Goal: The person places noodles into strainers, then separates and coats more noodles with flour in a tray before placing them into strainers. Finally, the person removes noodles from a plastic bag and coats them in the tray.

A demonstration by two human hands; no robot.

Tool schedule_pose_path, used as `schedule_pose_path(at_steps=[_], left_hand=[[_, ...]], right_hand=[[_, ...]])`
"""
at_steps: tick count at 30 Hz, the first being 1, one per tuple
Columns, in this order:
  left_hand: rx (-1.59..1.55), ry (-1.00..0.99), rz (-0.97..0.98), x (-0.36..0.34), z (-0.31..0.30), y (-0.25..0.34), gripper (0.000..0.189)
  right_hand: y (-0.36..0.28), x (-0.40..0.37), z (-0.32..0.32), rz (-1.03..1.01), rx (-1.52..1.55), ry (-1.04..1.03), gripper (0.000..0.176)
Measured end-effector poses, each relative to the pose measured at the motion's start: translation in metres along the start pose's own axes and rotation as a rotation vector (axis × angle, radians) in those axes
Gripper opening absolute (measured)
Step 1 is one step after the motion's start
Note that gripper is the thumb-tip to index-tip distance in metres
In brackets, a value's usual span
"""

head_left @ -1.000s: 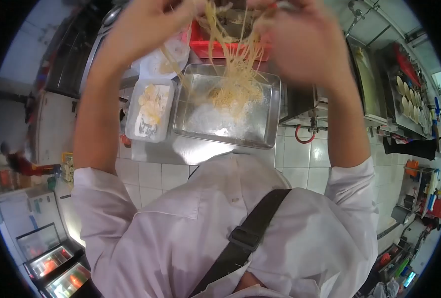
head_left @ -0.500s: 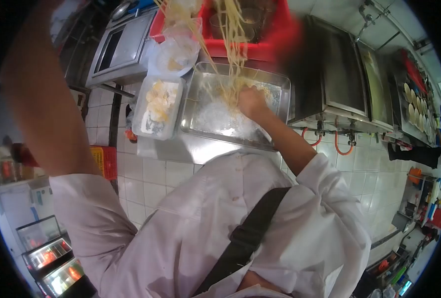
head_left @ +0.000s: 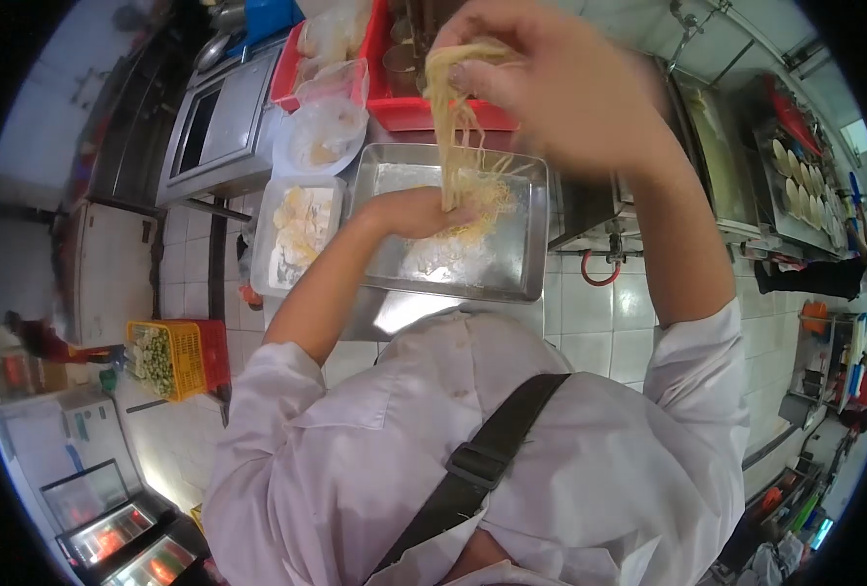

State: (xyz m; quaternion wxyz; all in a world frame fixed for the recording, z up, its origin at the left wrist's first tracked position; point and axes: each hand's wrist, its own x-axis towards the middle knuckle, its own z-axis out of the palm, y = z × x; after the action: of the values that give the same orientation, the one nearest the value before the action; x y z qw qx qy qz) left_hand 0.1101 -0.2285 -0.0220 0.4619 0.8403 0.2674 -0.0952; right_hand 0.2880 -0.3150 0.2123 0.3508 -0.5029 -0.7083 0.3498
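Observation:
Raised above the far side of the metal tray (head_left: pixel 497 286), my right hand (head_left: pixel 541 83) is closed on a bundle of long pale noodles (head_left: pixel 445 127) that hangs down. My left hand (head_left: pixel 419 212) is low in the tray, its fingers closed around the lower end of the strands; the fingertips are partly hidden. More thin noodles (head_left: pixel 492 210) lie loose in the tray beside the left hand. White flour (head_left: pixel 443 259) dusts the tray's bottom.
Left of the tray is a white container (head_left: pixel 301 230) with floury yellowish pieces. Behind it stands a bowl (head_left: pixel 321 137) with a plastic bag. Red crates (head_left: pixel 409 115) with glass jars border the far side. Steel kitchen units (head_left: pixel 223 117) flank both sides; a yellow crate (head_left: pixel 174 361) stands lower left.
My left arm has come down from high on the left, and the left hand is now in the tray. My right hand has risen from the tray, holding noodles up.

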Motion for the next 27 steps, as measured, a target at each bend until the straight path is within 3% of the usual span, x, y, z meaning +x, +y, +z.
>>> schedule_pose_path(at_steps=[1,2,4,5,7,8,10,11,13,14,16,17,19,20,21,22,23,24,25,26,27], left_hand=[[0.003,0.002,0.008,-0.005,-0.004,-0.002,0.051],[0.035,-0.003,0.044,-0.012,-0.012,-0.005,0.045],[0.052,0.065,0.064,-0.03,-0.033,0.001,0.038],[0.031,0.131,0.046,-0.042,-0.045,0.014,0.038],[-0.24,0.255,0.202,-0.062,-0.067,0.044,0.042],[-0.241,0.252,0.199,-0.072,-0.078,0.057,0.042],[-0.109,0.228,0.261,-0.085,-0.093,0.073,0.048],[-0.11,0.224,0.259,-0.086,-0.094,0.067,0.048],[0.197,0.247,0.261,-0.079,-0.092,0.043,0.048],[0.194,0.184,0.19,-0.064,-0.091,0.023,0.05],[0.202,0.097,-0.023,-0.029,-0.069,-0.024,0.06],[0.211,0.07,-0.166,-0.008,-0.047,-0.048,0.071],[0.233,0.469,-0.34,0.04,0.036,-0.129,0.073],[0.223,0.514,-0.47,0.043,0.068,-0.107,0.069],[0.211,0.555,-0.602,0.039,0.103,-0.086,0.065],[0.317,0.734,-0.275,0.05,0.133,-0.109,0.057],[0.416,0.896,0.068,0.063,0.159,-0.134,0.05],[-0.021,0.67,0.057,0.04,0.143,-0.099,0.046],[-0.439,0.395,0.066,0.013,0.117,-0.053,0.043],[-0.467,0.434,0.028,0.0,0.114,-0.05,0.032],[-0.332,0.474,-0.04,-0.014,0.108,-0.052,0.029]], right_hand=[[0.009,0.002,-0.027,-0.099,0.111,-0.342,0.03],[0.012,0.0,-0.022,-0.099,0.098,-0.335,0.03],[0.047,-0.004,0.007,-0.149,-0.139,0.18,0.024],[0.08,-0.001,0.024,-0.175,-0.002,0.237,0.023],[0.155,0.0,0.054,-0.03,0.029,0.076,0.022],[0.215,0.006,0.078,0.047,-0.231,0.081,0.028],[0.34,0.013,0.137,0.034,-0.427,0.073,0.034],[0.338,0.004,0.155,0.037,-0.424,0.073,0.034],[0.318,-0.025,0.204,0.256,-0.944,0.513,0.034],[0.318,-0.034,0.212,0.261,-0.939,0.514,0.034],[0.324,-0.041,0.214,-0.071,-0.507,-0.044,0.045],[0.326,-0.045,0.202,-0.072,-0.506,-0.04,0.045],[0.328,-0.051,0.169,0.018,0.095,-0.494,0.051],[0.335,-0.045,0.168,0.016,0.09,-0.491,0.051],[0.35,-0.041,0.174,0.146,-0.106,-0.002,0.048],[0.365,-0.036,0.179,0.266,-0.301,0.496,0.045],[0.376,-0.021,0.196,0.353,-0.252,0.524,0.048],[0.379,-0.003,0.212,0.448,-0.208,0.56,0.051],[0.364,-0.005,0.212,0.147,-0.68,-0.093,0.061],[0.367,-0.009,0.228,0.024,-0.368,-0.197,0.062],[0.388,-0.019,0.249,-0.247,-0.051,-0.111,0.051]])
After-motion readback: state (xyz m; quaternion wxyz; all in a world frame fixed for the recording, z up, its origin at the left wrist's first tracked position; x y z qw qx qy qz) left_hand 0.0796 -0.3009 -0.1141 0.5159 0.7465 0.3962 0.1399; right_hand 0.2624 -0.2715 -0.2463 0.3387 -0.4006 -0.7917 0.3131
